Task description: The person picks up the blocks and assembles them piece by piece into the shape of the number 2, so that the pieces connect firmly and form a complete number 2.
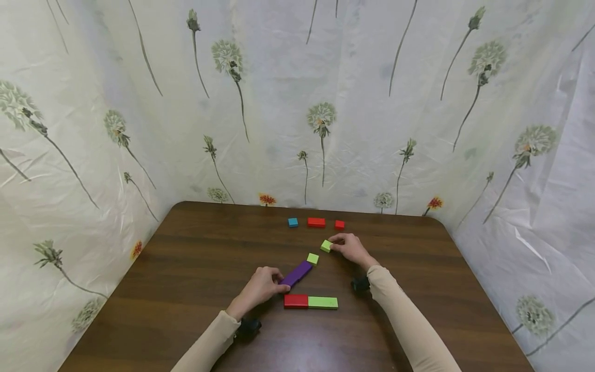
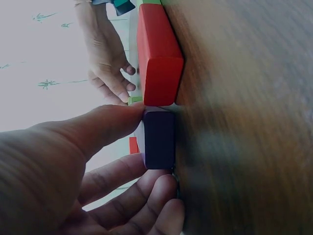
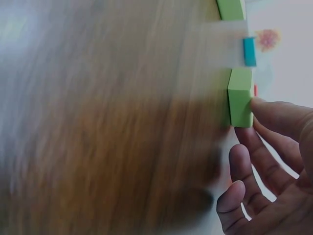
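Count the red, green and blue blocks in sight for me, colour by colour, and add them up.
Red: 3 (near red block, far long red block, far small red block)
Green: 3 (green block pinched by the right hand, other small green block, long green block)
Blue: 1 (blue block)
Total: 7

Dark wood-grain table (image 1: 209,248), pale wrinkled curtain (image 1: 279,93) behind it, printed dandelions (image 1: 321,113), orange flowers (image 1: 267,199)

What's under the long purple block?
Brown wood-grain tabletop shows around the long purple block; whatever lies directly beneath is covered, so unseen. The left hand pinches its near end.
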Demonstrator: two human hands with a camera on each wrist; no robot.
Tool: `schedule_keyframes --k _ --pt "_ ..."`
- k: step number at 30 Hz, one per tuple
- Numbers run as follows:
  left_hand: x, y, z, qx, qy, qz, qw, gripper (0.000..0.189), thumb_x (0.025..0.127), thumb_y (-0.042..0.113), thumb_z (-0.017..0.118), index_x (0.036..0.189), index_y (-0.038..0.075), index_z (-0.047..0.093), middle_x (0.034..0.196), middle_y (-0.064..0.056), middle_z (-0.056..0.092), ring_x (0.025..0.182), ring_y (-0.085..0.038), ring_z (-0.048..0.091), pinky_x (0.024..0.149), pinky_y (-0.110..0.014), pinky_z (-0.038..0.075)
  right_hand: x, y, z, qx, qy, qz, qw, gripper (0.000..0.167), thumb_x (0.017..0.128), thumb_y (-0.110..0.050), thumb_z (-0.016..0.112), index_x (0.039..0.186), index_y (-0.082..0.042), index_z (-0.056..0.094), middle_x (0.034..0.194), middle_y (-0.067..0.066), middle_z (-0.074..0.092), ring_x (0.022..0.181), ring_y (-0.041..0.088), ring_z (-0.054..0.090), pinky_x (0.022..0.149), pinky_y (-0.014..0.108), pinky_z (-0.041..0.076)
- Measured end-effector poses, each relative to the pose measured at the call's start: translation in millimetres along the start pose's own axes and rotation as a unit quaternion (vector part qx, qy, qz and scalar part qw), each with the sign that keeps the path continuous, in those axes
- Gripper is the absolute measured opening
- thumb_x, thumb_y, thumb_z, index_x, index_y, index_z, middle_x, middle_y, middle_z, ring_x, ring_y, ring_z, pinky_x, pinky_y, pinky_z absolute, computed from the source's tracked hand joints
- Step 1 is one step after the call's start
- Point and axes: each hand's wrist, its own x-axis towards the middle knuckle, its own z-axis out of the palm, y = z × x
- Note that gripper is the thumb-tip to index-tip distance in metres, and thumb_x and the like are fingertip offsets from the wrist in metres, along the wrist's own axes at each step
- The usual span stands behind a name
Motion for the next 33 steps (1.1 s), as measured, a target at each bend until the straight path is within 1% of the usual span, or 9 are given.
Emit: schedule_keyframes --k 10,16,22,28,33 --pt "0.4 -1.1 0.2 -0.002 0.005 0.006 1.0000 0.024 0.081 0.029 0.078 0.089 0.007 0.071 0.073 0.003 0.061 0.061 -0.008 0.048 0.053 -0.021 0.040 5.1 -6 7 -0.006 -0.011 -0.015 0.9998 0.023 0.092 -0.016 0.066 0.113 -0.011 0.071 0.110 0.008 0.070 0.099 0.023 0.063 0.080 0.036 0.051" --pt "0.2 -0.9 0.5 -0.002 0.004 0.004 1.0000 0.024 0.081 0.029 0.078 0.089 0.008 0.071 0.073 0.003 0.061 0.061 -0.009 0.048 0.053 -0.022 0.039 4.9 -12 10 -0.002 -0.014 -0.015 0.9998 0.022 0.091 -0.015 0.066 0.112 -0.010 0.071 0.110 0.009 0.070 0.100 0.024 0.063 0.083 0.039 0.050" --pt "0.7 -1.2 0.9 -0.002 0.004 0.004 1.0000 0.025 0.081 0.029 0.078 0.090 0.007 0.071 0.074 0.002 0.061 0.061 -0.009 0.048 0.053 -0.022 0.040 5.0 -16 13 -0.007 -0.020 -0.012 0.9997 0.021 0.091 -0.016 0.067 0.111 -0.014 0.072 0.111 0.006 0.070 0.101 0.022 0.062 0.086 0.039 0.050" --pt "0.5 -1.6 0.7 -0.003 0.002 0.004 1.0000 0.024 0.081 0.030 0.077 0.090 0.007 0.071 0.074 0.002 0.061 0.061 -0.009 0.048 0.053 -0.022 0.040 4.0 -20 14 -0.004 -0.034 -0.023 0.9992 0.020 0.090 -0.015 0.067 0.110 -0.012 0.072 0.109 0.006 0.070 0.099 0.022 0.062 0.087 0.041 0.049" --pt "0.3 -2.0 0.7 -0.005 0.001 0.005 1.0000 0.024 0.081 0.029 0.077 0.090 0.007 0.071 0.074 0.002 0.061 0.061 -0.009 0.048 0.052 -0.022 0.040 3.1 -21 14 -0.005 -0.045 -0.025 0.9986 0.021 0.090 -0.015 0.067 0.111 -0.013 0.072 0.109 0.005 0.070 0.100 0.021 0.062 0.087 0.040 0.049"
